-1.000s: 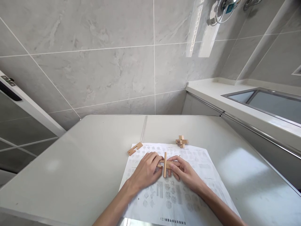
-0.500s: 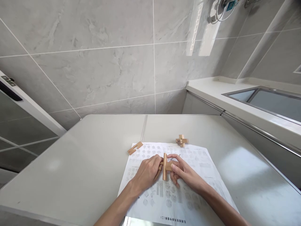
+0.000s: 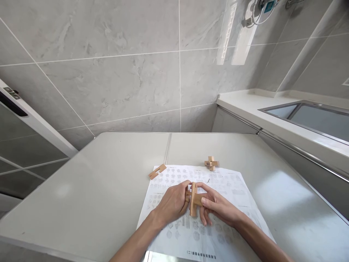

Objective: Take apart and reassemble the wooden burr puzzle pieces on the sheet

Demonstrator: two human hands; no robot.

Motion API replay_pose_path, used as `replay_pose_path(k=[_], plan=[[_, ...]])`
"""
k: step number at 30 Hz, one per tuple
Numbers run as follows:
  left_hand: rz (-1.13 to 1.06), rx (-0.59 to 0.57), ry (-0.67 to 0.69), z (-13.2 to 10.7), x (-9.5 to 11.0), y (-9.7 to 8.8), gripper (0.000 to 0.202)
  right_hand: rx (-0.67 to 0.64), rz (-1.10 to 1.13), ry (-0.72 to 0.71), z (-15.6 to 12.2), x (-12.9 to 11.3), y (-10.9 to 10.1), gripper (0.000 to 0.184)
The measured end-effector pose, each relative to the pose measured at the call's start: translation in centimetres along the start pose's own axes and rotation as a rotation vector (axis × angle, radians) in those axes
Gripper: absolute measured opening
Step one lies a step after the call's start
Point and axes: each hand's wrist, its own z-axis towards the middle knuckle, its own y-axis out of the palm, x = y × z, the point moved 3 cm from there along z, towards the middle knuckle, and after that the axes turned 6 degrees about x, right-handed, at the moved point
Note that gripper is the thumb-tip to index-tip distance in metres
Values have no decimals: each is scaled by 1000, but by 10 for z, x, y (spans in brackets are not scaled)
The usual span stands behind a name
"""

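Both hands meet over a printed sheet [image 3: 223, 189] on the pale table [image 3: 103, 182]. Between them is a small wooden puzzle cross [image 3: 193, 199] made of crossed bars. My left hand [image 3: 172, 203] pinches its left side with curled fingers. My right hand [image 3: 218, 206] grips its right side, fingers wrapped under it. A single notched wooden piece [image 3: 157, 171] lies at the sheet's far left corner. An assembled wooden cross puzzle [image 3: 211, 163] stands just beyond the sheet's far edge.
A tiled wall rises behind the table. To the right runs a white counter [image 3: 245, 105] with a steel sink [image 3: 313, 116]. A dark glass door [image 3: 24, 145] with a white frame stands at the left. Cables hang at the top right.
The hands and the wooden cross have drawn slightly nearer to me along the sheet, and the upright bar looks turned a little. The loose piece and the assembled puzzle stay put.
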Motion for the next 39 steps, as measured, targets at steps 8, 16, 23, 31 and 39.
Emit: replay_pose_path(k=[8, 16, 23, 31, 39], plan=[[5, -25, 3, 0, -1, 0, 28, 18, -48, -7, 0, 5, -3, 64], [11, -39, 54, 1, -1, 1, 19, 35, -54, -36, 0, 5, -2, 53], [16, -25, 72, 0, -4, 3, 15, 54, -71, -58, 0, 5, -3, 43], [-21, -21, 66, 0, -3, 3, 22, 40, -88, -44, -1, 3, -1, 50], [-48, -40, 69, -1, -4, 4, 25, 30, -92, -19, 0, 4, -6, 45]])
